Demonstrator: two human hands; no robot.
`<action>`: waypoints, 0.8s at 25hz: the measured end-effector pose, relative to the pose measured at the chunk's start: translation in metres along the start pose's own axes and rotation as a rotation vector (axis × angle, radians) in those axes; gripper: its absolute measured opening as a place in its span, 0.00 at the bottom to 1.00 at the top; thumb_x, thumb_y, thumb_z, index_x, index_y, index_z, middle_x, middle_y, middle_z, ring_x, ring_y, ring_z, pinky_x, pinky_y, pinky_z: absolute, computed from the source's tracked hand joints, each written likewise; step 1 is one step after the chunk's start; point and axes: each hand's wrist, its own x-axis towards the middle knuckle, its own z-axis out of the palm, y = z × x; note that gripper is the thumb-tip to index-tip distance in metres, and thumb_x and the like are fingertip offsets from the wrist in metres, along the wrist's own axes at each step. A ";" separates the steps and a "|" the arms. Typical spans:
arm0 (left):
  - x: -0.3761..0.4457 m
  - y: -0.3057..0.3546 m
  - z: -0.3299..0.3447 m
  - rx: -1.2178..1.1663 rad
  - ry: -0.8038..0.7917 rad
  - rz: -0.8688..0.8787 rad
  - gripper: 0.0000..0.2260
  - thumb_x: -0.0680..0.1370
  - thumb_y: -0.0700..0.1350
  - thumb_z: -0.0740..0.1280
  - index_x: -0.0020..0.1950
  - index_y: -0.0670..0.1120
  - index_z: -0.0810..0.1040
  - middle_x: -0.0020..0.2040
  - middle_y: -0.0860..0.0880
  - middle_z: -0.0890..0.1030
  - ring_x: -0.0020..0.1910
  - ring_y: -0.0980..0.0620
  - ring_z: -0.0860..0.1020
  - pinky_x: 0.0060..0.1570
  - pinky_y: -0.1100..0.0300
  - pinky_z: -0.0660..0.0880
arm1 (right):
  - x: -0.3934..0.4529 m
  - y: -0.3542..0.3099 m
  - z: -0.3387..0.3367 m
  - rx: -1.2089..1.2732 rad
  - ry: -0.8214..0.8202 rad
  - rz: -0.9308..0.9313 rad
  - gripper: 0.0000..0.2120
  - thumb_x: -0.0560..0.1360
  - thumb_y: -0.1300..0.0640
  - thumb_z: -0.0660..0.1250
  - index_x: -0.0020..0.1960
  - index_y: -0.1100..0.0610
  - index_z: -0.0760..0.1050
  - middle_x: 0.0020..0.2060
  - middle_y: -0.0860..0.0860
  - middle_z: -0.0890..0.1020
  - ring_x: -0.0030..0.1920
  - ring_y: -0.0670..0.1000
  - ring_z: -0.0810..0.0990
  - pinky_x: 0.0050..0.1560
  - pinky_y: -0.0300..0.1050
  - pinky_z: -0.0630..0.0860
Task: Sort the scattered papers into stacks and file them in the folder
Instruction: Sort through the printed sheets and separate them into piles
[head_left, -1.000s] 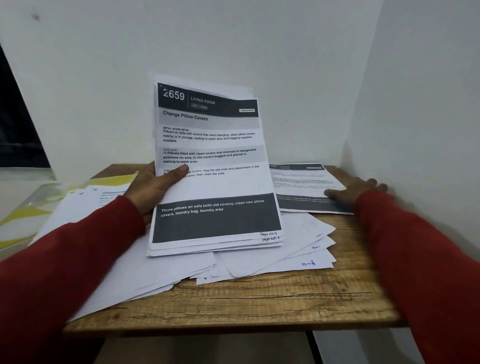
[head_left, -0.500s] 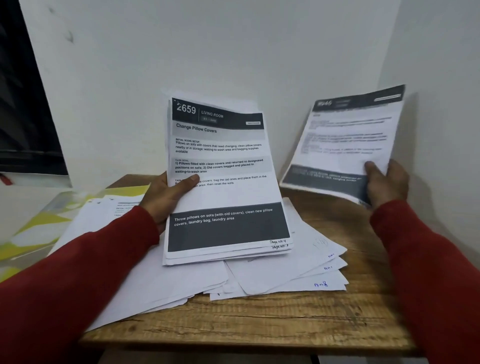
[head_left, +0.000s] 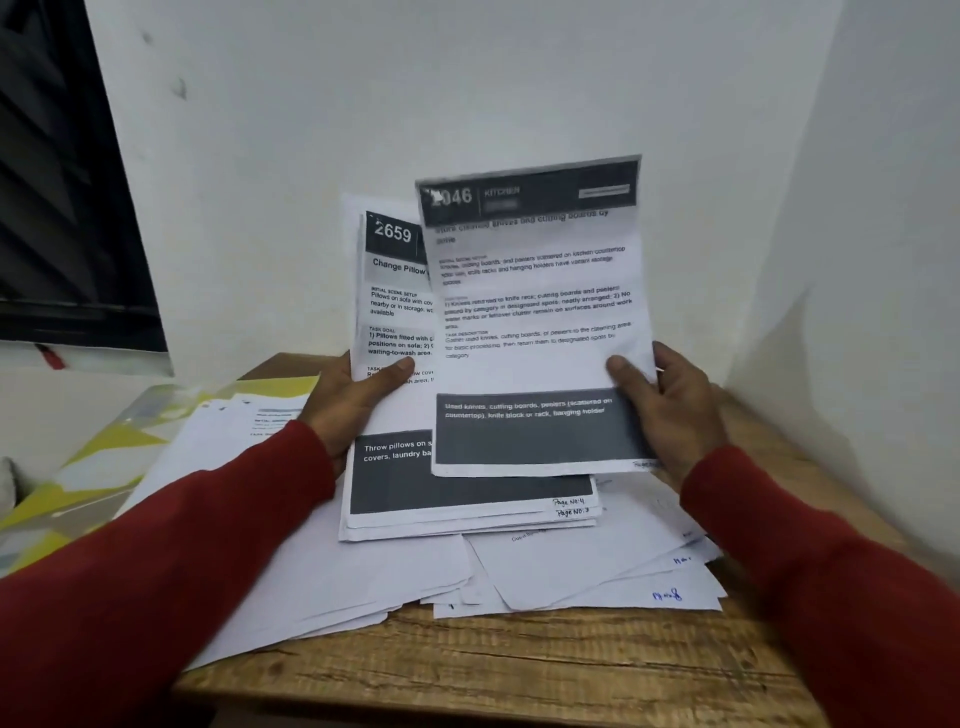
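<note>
So the left hand (head_left: 347, 400) grips a small stack of printed white sheets (head_left: 410, 415) upright, thumb across the front, while the right hand (head_left: 670, 410) pinches a single printed "Kitchen" sheet (head_left: 535, 317) overlapping that stack. More loose white papers (head_left: 571, 566) lie scattered on the wooden table (head_left: 493, 670), and the yellow-and-clear plastic folder (head_left: 119, 447) sits off left.

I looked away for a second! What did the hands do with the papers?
The right hand picked the kitchen sheet up off the table and swung it left, in front of the stack. The left hand kept holding that stack; the loose papers stayed put.
</note>
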 end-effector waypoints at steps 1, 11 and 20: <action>0.000 0.001 0.000 -0.005 -0.005 0.003 0.12 0.77 0.39 0.70 0.61 0.41 0.80 0.54 0.42 0.85 0.49 0.44 0.85 0.51 0.50 0.82 | -0.002 -0.001 0.003 -0.004 -0.016 -0.024 0.04 0.79 0.59 0.68 0.53 0.53 0.81 0.48 0.50 0.87 0.45 0.49 0.84 0.53 0.53 0.81; 0.001 0.000 -0.001 0.013 -0.004 0.067 0.09 0.78 0.41 0.68 0.57 0.46 0.81 0.54 0.46 0.86 0.49 0.47 0.84 0.54 0.50 0.81 | -0.015 -0.013 0.010 0.175 -0.057 0.013 0.15 0.82 0.50 0.62 0.46 0.58 0.81 0.44 0.54 0.83 0.46 0.53 0.78 0.53 0.56 0.76; -0.001 -0.001 0.001 0.033 -0.009 0.079 0.08 0.78 0.41 0.68 0.56 0.46 0.81 0.55 0.44 0.85 0.50 0.46 0.84 0.56 0.48 0.80 | -0.013 -0.009 0.012 0.286 -0.021 0.134 0.12 0.82 0.53 0.62 0.50 0.55 0.83 0.51 0.56 0.85 0.51 0.57 0.82 0.61 0.68 0.75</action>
